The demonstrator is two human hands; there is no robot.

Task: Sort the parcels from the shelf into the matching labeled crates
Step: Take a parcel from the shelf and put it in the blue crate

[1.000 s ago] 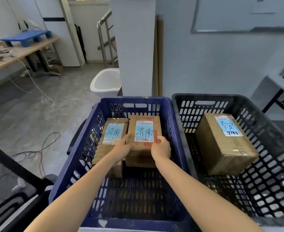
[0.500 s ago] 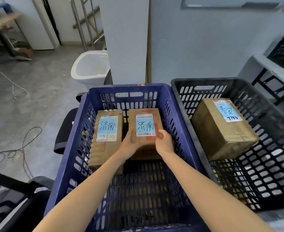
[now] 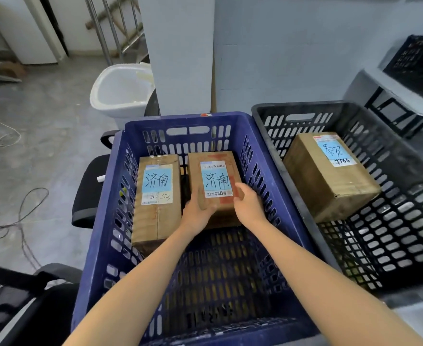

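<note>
Two crates are set side by side: a blue crate (image 3: 185, 119) on the left and a black crate (image 3: 263, 109) against its right wall. Two brown cardboard parcels are laid flat in the far half of the blue crate, side by side with a narrow gap between them. The left-side parcel (image 3: 155, 221) is placed towards the far left corner. The right-side parcel (image 3: 213, 161) is placed about mid-width, near the far wall. The same handwritten characters are carried on a blue label on both. The right-side parcel is handled at its near end by both hands. The left hand (image 3: 198, 211) is wrapped round the near left corner, with the fingers curled over the top face. The right hand (image 3: 249, 206) is set at the near right corner with the thumb up. Its fingers are hidden down the side, so whether it grips cannot be told. A third parcel (image 3: 330, 186) is laid in the far left part of the black crate, turned askew to the walls and labelled with different characters. A white tub (image 3: 120, 93) is seen beyond the blue crate's far left corner. A black chair (image 3: 88, 188) is seen just beside its left wall, and cables (image 3: 18, 221) are strewn on the floor.
</note>
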